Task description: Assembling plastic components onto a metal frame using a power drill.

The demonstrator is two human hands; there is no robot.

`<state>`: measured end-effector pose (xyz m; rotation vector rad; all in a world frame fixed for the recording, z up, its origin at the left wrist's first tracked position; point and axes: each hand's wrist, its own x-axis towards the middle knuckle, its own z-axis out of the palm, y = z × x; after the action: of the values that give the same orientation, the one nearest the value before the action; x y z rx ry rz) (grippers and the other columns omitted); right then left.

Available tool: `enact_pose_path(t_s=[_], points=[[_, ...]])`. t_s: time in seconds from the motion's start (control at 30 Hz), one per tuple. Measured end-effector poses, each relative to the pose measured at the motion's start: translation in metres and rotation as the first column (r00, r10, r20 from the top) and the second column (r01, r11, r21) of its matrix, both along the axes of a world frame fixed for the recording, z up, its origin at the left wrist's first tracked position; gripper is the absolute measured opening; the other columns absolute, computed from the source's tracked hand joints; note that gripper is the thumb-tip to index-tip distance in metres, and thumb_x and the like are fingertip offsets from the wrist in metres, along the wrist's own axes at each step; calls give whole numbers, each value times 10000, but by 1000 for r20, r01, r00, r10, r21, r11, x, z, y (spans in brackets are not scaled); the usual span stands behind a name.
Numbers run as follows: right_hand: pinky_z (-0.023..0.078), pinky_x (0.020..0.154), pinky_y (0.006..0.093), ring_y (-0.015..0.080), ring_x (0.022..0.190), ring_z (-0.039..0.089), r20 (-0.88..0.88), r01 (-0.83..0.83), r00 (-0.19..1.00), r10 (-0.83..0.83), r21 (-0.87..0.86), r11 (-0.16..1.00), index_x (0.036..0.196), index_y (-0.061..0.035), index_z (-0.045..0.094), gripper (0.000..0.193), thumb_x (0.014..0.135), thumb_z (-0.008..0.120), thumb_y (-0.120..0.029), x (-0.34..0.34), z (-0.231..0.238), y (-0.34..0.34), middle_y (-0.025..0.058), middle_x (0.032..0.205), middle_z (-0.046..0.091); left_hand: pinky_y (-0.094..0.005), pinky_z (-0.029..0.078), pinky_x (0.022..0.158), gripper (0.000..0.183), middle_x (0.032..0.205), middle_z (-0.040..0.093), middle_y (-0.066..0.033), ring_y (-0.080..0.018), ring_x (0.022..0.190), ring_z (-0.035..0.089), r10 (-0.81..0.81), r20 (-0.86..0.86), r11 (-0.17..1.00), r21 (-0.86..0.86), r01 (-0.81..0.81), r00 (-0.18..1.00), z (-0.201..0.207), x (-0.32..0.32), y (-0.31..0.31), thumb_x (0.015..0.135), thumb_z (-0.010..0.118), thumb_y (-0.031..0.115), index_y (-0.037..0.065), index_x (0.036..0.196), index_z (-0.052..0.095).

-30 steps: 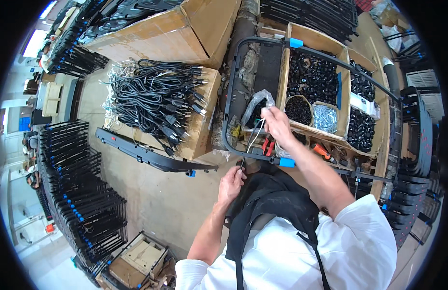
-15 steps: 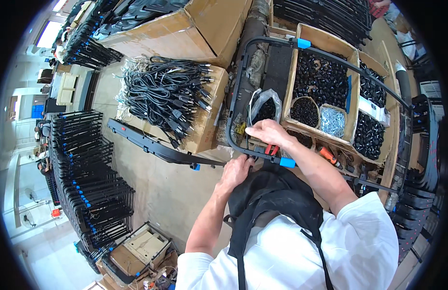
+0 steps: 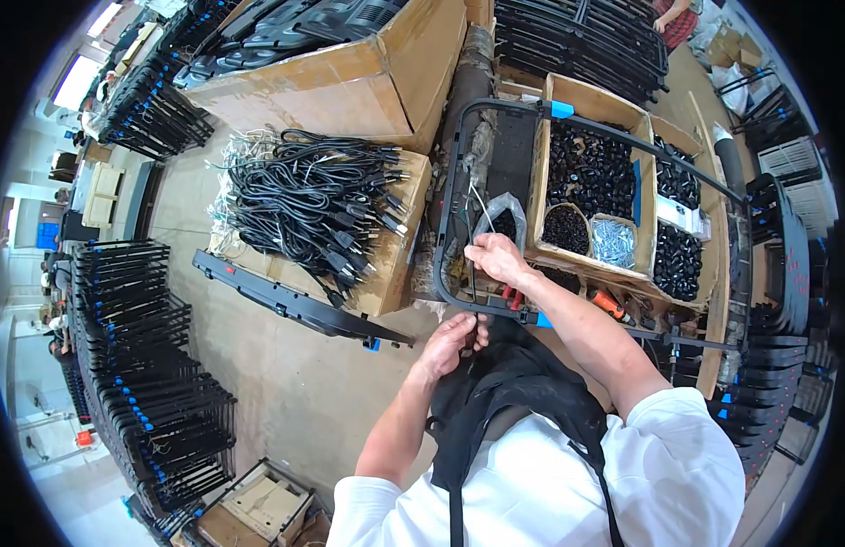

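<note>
A black tubular frame [image 3: 448, 173] with blue pieces at its corners lies across the bench before me. Inside its near left corner, my right hand [image 3: 498, 259] pinches a thin dark cable [image 3: 474, 287], whose pale upper end sticks up past my fingers. Just outside the frame's near bar, my left hand [image 3: 454, 345] is closed round the cable's lower stretch, partly hidden by the fingers. Beyond my right hand sits a clear plastic bag [image 3: 504, 214] of small black parts. Red-handled pliers [image 3: 512, 296] lie beside my right wrist.
Bundled black power cords [image 3: 313, 210] lie on a carton at left, with a long black panel [image 3: 286, 296] before it. Wooden bins [image 3: 541, 182] at right hold black knobs and screws. An orange tool [image 3: 607, 304] lies below them. Black frames [image 3: 149, 365] stand stacked at far left.
My left hand has dropped slightly away from the frame's near bar, drawing the cable downward. My right hand keeps its pinch inside the frame. The whole view has shifted a little.
</note>
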<state>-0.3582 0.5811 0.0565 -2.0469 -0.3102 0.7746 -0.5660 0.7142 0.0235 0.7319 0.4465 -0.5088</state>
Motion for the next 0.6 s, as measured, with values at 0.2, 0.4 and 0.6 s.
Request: enact_pose_path(t_s=[0.2,0.4,0.6], points=[[477,643,352,147,667,606,-3,-88,996,88,-21,996,838,-21,696,357,973,673,-350,9,1,6,38,715,661,-297,572,770,187,1024,765,-54,-178,909,754,139,-127,990,0,-140,982,6,0,-13,1094,634,240,87,1185,693],[517,594,283,110,667,635,-222,-163,960,169,45,986,1117,-18,768,280,961,689,-237,41,1,-18,48,823,742,-312,590,770,187,1065,783,-75,-184,893,758,270,-136,963,68,-263,953,7,-3,-30,1078,661,236,77,1163,708],[605,842,478,382,993,746,259,-317,839,478,-483,817,930,-84,820,204,826,650,-127,63,-14,-29,203,969,776,-320,608,794,188,1087,784,-78,-178,907,756,292,-180,956,61,-286,939,16,-3,-31,1074,668,228,73,1172,709]])
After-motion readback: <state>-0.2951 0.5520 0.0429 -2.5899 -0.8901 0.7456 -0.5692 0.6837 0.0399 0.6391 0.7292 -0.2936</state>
